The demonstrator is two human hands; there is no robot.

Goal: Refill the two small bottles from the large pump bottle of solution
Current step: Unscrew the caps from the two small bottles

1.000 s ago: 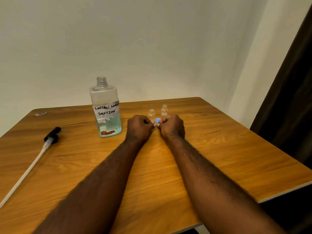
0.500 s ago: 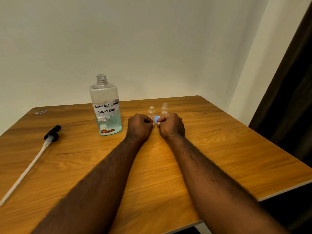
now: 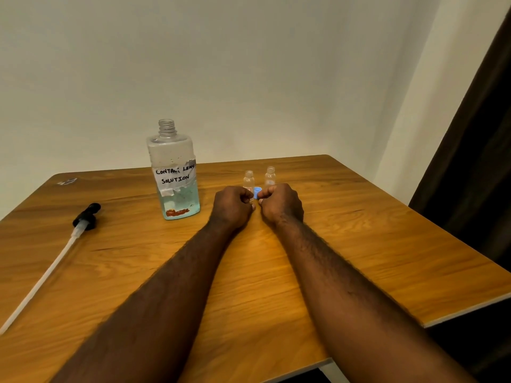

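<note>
The large clear bottle (image 3: pixel 177 175), labelled "contact lens solution", stands uncapped at the middle left of the table. Bluish liquid fills its lower third. Its black pump head with a long white tube (image 3: pixel 84 217) lies on the table at the far left. Two small clear bottles (image 3: pixel 249 180) (image 3: pixel 270 175) stand open side by side behind my hands. A blue cap (image 3: pixel 257 192) lies between them. My left hand (image 3: pixel 232 207) and my right hand (image 3: pixel 282 204) rest on the table as fists, thumbs almost meeting just in front of the cap. Nothing shows inside either fist.
The wooden table (image 3: pixel 359 244) has its right edge and near corner close to my right forearm. A dark curtain (image 3: pixel 475 150) hangs at the right. A small scrap (image 3: pixel 67 181) lies at the far left corner. A pale wall stands behind.
</note>
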